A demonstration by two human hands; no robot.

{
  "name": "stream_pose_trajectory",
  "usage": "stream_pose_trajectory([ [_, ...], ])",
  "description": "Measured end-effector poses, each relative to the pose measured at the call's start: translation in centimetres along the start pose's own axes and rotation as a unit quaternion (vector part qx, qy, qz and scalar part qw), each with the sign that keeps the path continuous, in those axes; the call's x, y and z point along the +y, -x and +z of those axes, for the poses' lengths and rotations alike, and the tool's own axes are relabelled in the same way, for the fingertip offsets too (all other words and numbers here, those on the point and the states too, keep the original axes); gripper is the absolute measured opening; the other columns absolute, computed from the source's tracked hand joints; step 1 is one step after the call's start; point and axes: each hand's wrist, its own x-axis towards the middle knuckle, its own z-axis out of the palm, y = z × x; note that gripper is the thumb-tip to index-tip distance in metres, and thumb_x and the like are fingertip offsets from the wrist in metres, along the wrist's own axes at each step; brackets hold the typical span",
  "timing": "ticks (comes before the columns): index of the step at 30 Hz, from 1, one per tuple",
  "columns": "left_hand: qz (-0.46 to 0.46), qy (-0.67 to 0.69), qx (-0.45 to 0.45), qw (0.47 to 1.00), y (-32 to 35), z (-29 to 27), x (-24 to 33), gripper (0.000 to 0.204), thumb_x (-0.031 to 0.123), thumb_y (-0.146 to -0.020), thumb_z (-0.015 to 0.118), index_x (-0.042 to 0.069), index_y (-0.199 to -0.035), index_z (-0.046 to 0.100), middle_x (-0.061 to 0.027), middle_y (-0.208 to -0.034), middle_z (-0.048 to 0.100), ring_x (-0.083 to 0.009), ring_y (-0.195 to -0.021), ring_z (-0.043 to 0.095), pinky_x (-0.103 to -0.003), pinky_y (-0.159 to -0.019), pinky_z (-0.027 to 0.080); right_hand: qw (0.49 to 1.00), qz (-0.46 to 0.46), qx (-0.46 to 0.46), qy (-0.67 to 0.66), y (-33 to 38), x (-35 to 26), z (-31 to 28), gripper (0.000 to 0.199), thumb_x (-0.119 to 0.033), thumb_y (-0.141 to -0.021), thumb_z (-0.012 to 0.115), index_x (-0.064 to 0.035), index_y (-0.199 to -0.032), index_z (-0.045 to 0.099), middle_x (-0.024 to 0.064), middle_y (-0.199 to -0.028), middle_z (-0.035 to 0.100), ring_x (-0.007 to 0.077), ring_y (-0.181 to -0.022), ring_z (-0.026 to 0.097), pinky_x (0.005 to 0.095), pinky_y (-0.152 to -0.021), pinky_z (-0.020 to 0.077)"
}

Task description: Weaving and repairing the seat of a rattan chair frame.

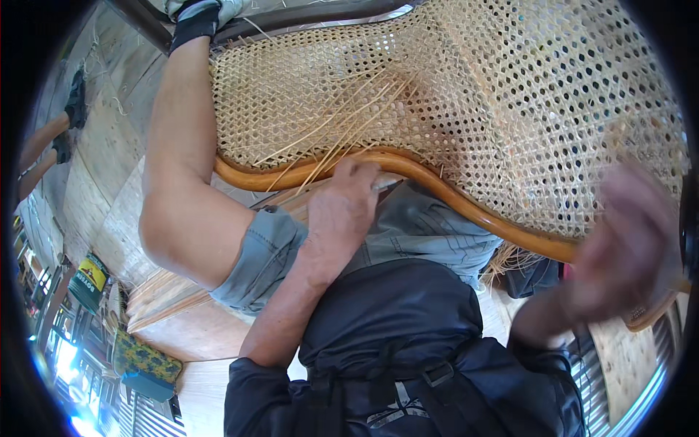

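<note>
A wide woven cane panel (291, 95) is stretched in a chair-like frame across my lap. Along its near side runs a curved, glossy orange-brown rail (473, 206). Several loose cane strands (342, 120) fan out over the weave and cross the rail. My left hand (342, 204) is closed against the rail's underside, near these strand ends. From its fingers sticks a small grey, blade-like tool (387, 180), mostly hidden by the hand. At the right, my right hand (630, 226) is raised in front of the panel and smeared by motion, so its fingers cannot be read.
My bare left leg (182, 138) is bent beside the panel, its foot near a dark frame bar (306, 16). At the lower left are a wooden box (175, 313) and a green-and-yellow can (89, 280). Another person's legs (44, 146) show at the far left.
</note>
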Motion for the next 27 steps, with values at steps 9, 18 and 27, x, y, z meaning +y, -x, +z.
stream_pose_trajectory([
  [9, -0.104, 0.130, 0.024, 0.986, -0.5, -0.9, -1.0, 0.030, 0.007, -0.082, 0.061, 0.005, -0.111, 0.056, -0.0142, -0.099, 0.058, -0.0292, -0.088, 0.062, -0.038, -0.075, 0.050, 0.898, 0.332, -0.263, -0.116, 1.2, 5.7, 16.1, 0.017, -0.013, -0.087, 0.053, -0.0027, -0.096, 0.063, 0.0195, -0.092, 0.063, 0.0354, -0.087, 0.060, 0.0401, -0.077, 0.0474],
  [18, -0.168, 0.487, -0.024, 0.857, -1.4, 0.7, -0.6, 0.019, 0.017, -0.094, 0.051, 0.002, -0.103, 0.059, -0.0055, -0.087, 0.060, -0.0113, -0.053, 0.053, -0.024, -0.046, 0.042, 0.899, 0.382, -0.174, -0.126, 4.0, 6.3, 18.3, 0.019, -0.009, -0.086, 0.055, -0.0024, -0.101, 0.063, 0.0136, -0.091, 0.066, 0.0216, -0.083, 0.064, 0.0302, -0.075, 0.0488],
  [27, -0.184, 0.460, 0.027, 0.868, -1.5, 1.8, -1.1, 0.025, 0.022, -0.097, 0.045, 0.002, -0.087, 0.056, -0.0036, -0.080, 0.059, -0.0040, -0.047, 0.042, -0.020, -0.043, 0.035, 0.889, 0.332, -0.313, 0.030, 1.8, 5.7, 16.8, 0.021, -0.018, -0.089, 0.047, -0.0027, -0.093, 0.061, 0.0197, -0.084, 0.063, 0.0383, -0.079, 0.061, 0.0465, -0.072, 0.0476],
])
